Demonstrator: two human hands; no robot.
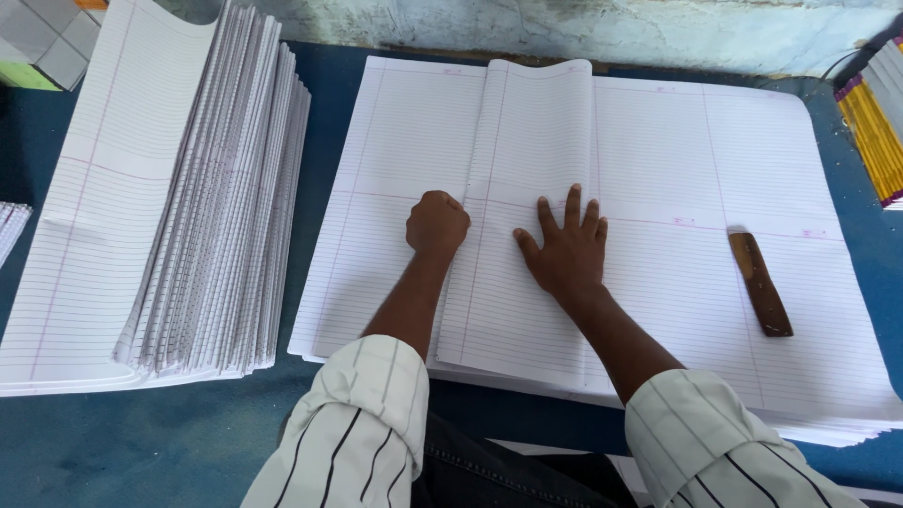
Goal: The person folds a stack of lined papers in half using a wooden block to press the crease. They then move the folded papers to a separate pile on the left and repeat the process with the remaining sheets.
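A broad stack of ruled sheets [658, 188] lay flat on the blue tabletop [141, 442], its near edge close to the person and its far edge close to the pale wall [564, 28]. On top of that stack, a folded section of ruled paper [527, 169] sat left of centre, its far end curling upward. A strip of bare tabletop ran along the stack's left edge, separating it from a fanned pile of folded sheets [216, 216]. On the stack's right half, a brown wooden folding stick [760, 284] lay loose, well apart from both hands. Beyond the stack's right edge, yellow-edged books [870, 132] stood near the corner.

The left hand [436, 224] rested on the folded section's left edge with its fingers curled shut into a fist, gripping nothing visible. The right hand [564, 249] pressed palm-down on the folded section, fingers [572, 202] spread apart and flat against the paper.
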